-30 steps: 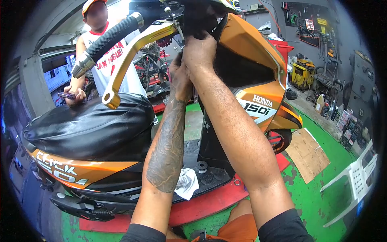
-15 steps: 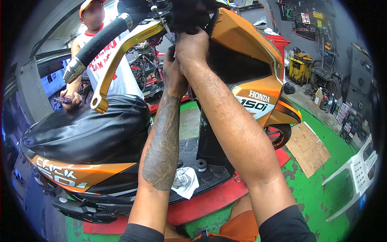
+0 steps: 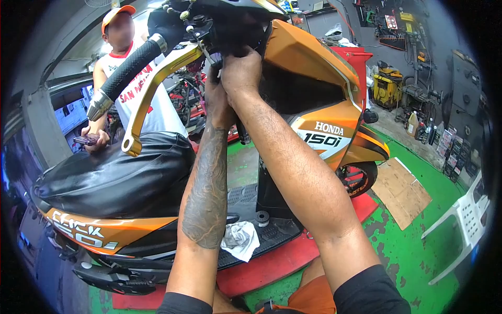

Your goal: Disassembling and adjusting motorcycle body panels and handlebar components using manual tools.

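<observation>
Both my hands are raised under the handlebar area of an orange and black scooter point(image 3: 308, 57), close against each other. My right hand point(image 3: 242, 73) is curled with its back toward me, and its fingertips are hidden in the dark space below the bar. Beside it on the left, my left hand point(image 3: 215, 94) is closed, mostly hidden behind the right wrist. What the fingers hold is out of sight. Just left of them a gold lever point(image 3: 149, 99) hangs down, below the black grip point(image 3: 130, 68) with its silver bar end.
A person point(image 3: 138, 89) in an orange cap stands beyond the black seat point(image 3: 120, 172), holding a phone point(image 3: 86, 140). A white rag point(image 3: 240, 240) and a tape roll point(image 3: 262, 217) lie on the footboard. Right are cardboard point(image 3: 400, 191), a white plastic chair point(image 3: 465, 225) and several bottles.
The view has shifted slightly, so the handlebar sits lower in the picture. My hands stay together at the same place under the bar, a little further left in view.
</observation>
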Demonstrator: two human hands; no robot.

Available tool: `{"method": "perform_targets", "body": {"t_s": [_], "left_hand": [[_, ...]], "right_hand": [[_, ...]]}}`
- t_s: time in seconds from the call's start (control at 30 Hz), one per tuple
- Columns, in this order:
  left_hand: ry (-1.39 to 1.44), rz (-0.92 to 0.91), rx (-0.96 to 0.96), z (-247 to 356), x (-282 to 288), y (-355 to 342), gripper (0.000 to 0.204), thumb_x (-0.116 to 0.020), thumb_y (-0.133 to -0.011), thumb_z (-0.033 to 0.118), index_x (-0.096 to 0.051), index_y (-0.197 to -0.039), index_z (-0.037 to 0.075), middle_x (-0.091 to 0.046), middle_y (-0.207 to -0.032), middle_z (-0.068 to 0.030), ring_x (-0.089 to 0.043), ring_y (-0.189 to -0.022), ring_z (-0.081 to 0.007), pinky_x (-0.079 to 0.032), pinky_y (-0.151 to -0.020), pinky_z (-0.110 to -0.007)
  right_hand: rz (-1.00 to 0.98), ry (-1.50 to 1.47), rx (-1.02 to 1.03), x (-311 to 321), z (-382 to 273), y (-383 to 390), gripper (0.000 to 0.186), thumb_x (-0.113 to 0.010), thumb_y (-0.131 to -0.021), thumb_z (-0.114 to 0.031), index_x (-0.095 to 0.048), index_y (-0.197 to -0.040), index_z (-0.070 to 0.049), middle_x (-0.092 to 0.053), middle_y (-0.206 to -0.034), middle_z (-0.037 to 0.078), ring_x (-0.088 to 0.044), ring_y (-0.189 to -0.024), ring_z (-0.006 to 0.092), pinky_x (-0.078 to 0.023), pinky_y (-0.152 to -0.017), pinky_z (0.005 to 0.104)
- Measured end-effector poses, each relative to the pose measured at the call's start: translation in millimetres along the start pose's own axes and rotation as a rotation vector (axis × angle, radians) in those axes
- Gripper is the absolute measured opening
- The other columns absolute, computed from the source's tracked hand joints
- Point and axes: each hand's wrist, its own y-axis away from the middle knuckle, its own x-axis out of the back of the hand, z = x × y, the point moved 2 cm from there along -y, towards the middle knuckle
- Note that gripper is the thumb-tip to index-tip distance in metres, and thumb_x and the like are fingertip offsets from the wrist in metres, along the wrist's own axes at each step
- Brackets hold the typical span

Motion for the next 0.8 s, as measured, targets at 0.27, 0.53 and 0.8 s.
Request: {"method": "perform_targets", "body": {"t_s": [0.27, 0.53, 0.8], "left_hand": [[-0.061, -0.002, 0.066, -0.4, 9.6, -14.6, 0.032, -0.06, -0.098, 0.012, -0.058, -0.125, -0.005, -0.067, -0.115, -0.0127, -0.066, -0.1, -0.0198, -0.054, -0.085, -0.031], [-0.161, -0.01, 0.105, 10.6, 8.3, -8.5, 0.035, -0.056, -0.1, 0.019, -0.058, -0.127, -0.004, -0.066, -0.117, -0.011, -0.065, -0.101, -0.0167, -0.051, -0.086, -0.029], [-0.12, 0.009, 0.229, 14.4, 19.1, 8.9, 0.037, -0.056, -0.103, 0.028, -0.059, -0.125, -0.001, -0.067, -0.108, -0.0066, -0.064, -0.092, -0.0152, -0.051, -0.078, -0.029]], "right_hand": [[0.093, -0.123, 0.05, -5.0, 5.8, -3.9, 0.023, -0.062, -0.089, -0.007, -0.068, -0.108, 0.004, -0.073, -0.102, 0.015, -0.068, -0.095, 0.0217, -0.049, -0.086, 0.0335], [-0.009, 0.001, -0.159, -1.2, 13.1, -9.7, 0.026, -0.064, -0.092, -0.012, -0.065, -0.113, 0.002, -0.071, -0.099, 0.009, -0.062, -0.082, 0.0167, -0.049, -0.074, 0.0324], [-0.106, -0.437, -0.241, -5.3, 23.5, -10.6, 0.023, -0.067, -0.091, -0.015, -0.066, -0.111, -0.003, -0.067, -0.093, 0.003, -0.058, -0.079, 0.012, -0.046, -0.07, 0.0282]]}}
